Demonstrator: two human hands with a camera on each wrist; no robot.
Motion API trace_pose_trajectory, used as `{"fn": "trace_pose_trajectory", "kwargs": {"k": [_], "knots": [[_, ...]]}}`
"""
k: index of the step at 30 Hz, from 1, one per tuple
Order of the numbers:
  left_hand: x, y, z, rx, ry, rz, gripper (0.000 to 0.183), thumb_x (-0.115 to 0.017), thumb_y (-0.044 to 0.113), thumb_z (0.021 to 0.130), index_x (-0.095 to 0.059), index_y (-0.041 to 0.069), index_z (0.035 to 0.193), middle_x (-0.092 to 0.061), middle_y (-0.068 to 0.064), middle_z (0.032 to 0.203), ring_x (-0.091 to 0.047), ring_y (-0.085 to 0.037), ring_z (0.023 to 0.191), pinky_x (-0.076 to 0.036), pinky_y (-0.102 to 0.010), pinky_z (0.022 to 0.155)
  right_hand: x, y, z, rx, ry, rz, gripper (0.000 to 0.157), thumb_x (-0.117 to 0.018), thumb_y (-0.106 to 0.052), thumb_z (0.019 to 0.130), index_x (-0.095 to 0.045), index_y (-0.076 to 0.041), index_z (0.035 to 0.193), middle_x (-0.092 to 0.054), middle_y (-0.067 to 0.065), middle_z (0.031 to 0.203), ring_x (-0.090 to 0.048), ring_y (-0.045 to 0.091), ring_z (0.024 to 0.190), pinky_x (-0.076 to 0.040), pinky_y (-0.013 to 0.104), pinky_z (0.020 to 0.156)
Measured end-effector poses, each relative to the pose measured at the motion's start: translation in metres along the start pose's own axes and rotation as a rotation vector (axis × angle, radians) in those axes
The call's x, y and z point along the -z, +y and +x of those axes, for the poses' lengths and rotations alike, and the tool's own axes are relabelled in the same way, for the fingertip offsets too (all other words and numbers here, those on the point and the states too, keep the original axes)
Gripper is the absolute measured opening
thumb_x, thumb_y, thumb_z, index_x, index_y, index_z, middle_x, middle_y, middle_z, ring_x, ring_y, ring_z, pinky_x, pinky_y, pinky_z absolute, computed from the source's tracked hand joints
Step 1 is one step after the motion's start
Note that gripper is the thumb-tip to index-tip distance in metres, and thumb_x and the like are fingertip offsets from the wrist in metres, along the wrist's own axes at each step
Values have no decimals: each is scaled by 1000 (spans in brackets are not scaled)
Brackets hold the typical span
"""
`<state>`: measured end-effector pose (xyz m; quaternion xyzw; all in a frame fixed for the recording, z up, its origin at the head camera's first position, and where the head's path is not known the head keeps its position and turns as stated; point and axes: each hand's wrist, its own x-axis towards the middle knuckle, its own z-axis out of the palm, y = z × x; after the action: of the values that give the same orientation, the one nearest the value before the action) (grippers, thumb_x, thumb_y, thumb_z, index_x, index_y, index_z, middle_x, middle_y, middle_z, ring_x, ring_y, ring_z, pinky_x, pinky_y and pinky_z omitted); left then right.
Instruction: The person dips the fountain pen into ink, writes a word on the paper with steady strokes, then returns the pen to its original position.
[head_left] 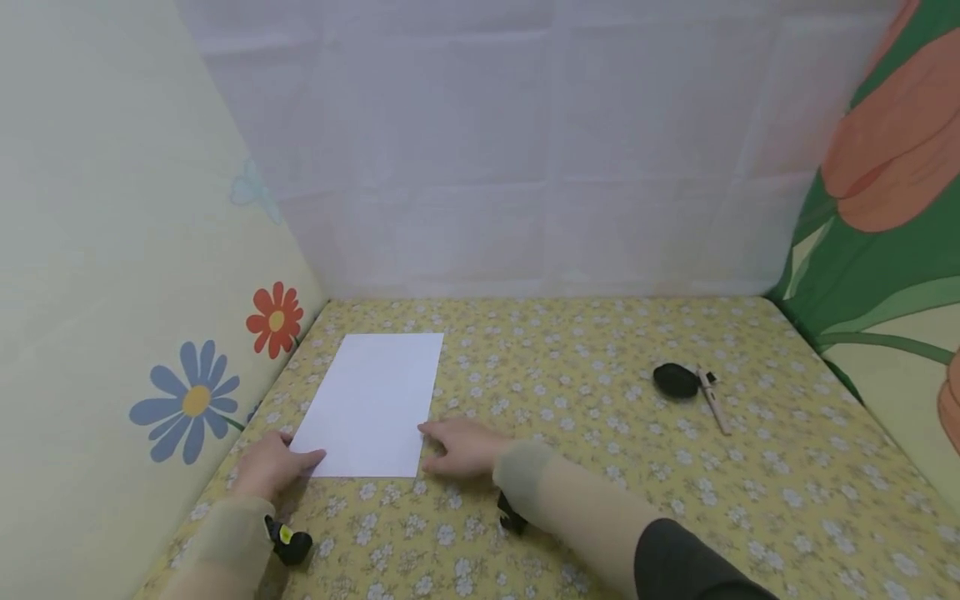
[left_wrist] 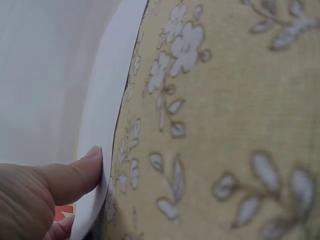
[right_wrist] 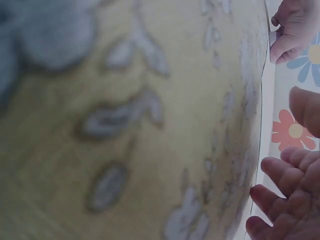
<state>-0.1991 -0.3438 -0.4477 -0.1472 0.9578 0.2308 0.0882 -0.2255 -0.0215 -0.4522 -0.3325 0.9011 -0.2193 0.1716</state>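
Note:
A blank white sheet of paper (head_left: 375,400) lies flat on the left part of the table. My left hand (head_left: 267,465) pinches its near left corner, with the thumb on top and the fingers at the left edge. In the left wrist view, the thumb (left_wrist: 75,181) presses on the paper's surface; the other fingers are mostly hidden. At the sheet's right edge, near the close corner, rests my right hand (head_left: 467,447). Its fingertips touch the edge, and the right wrist view shows the fingers (right_wrist: 280,205) spread and loosely bent, holding nothing.
A flowered yellow cloth (head_left: 570,400) covers the table. Toward the right lie a black rounded object (head_left: 676,381) and a slim pale pinkish tool (head_left: 714,402) with a small black piece by its top. Walls stand at the left, back and right.

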Motion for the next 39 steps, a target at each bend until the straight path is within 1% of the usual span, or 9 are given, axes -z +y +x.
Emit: {"fn": "trace_pose_trajectory", "kwargs": {"k": [3,4,8,11,16,25,29,33,39], "knots": [[2,1,1,7,-31,-33,101,-74,59,75,-40,-21,126,-50,-39,118,-53,-50,101,-45,-58,84,0,-1,2,-16,-13,-6,64,-56,-47,95,-36,-22,150,-42,0,149,-38,19,137,-32,34,112],[2,1,1,13,-37,-43,96,-73,56,78,-40,-20,127,-50,-39,119,-52,-49,102,-45,-58,85,0,-1,2,-20,-17,-7,64,-56,-47,95,-35,-21,150,-42,1,149,-38,19,137,-32,34,112],[2,1,2,9,-30,-46,74,-58,43,93,-39,-17,132,-44,-39,127,-47,-53,111,-42,-61,90,1,-2,3,-29,-23,-8,63,-56,-46,96,-36,-21,150,-42,2,149,-38,19,137,-32,33,111],[1,1,2,6,-2,-81,62,-47,34,98,-38,-13,136,-41,-38,132,-42,-54,117,-39,-62,94,1,-2,3,-28,-19,-8,62,-56,-45,96,-36,-21,150,-42,2,149,-38,19,137,-32,33,111],[0,1,3,6,22,-138,59,-46,31,99,-35,-11,139,-39,-39,135,-40,-54,120,-38,-62,96,1,-1,2,-24,-12,11,61,-56,-43,96,-37,-20,150,-43,2,148,-38,19,137,-33,33,111],[-2,-3,6,-20,-5,-155,58,-48,28,100,-38,-13,139,-38,-37,137,-38,-53,123,-38,-61,97,2,-1,1,-17,-13,33,60,-56,-42,97,-37,-18,149,-43,0,148,-37,17,137,-33,32,111],[0,-5,8,-36,-38,-129,56,-50,28,99,-42,-12,138,-39,-36,138,-36,-53,126,-35,-63,99,2,-1,2,-11,-10,24,59,-57,-41,97,-40,-17,148,-44,0,147,-38,16,136,-33,31,111],[4,-4,7,-62,-82,-95,55,-51,27,98,-43,-9,139,-36,-37,141,-29,-56,129,-30,-66,102,0,0,3,-9,-6,11,57,-57,-41,96,-43,-16,146,-46,-1,146,-39,16,135,-34,30,110],[4,-4,5,-68,-132,-115,54,-49,21,96,-38,-4,143,-28,-37,145,-19,-56,133,-20,-68,105,0,2,-2,-25,-1,-5,54,-57,-41,96,-47,-16,143,-47,-1,144,-41,16,133,-34,30,110]]}}
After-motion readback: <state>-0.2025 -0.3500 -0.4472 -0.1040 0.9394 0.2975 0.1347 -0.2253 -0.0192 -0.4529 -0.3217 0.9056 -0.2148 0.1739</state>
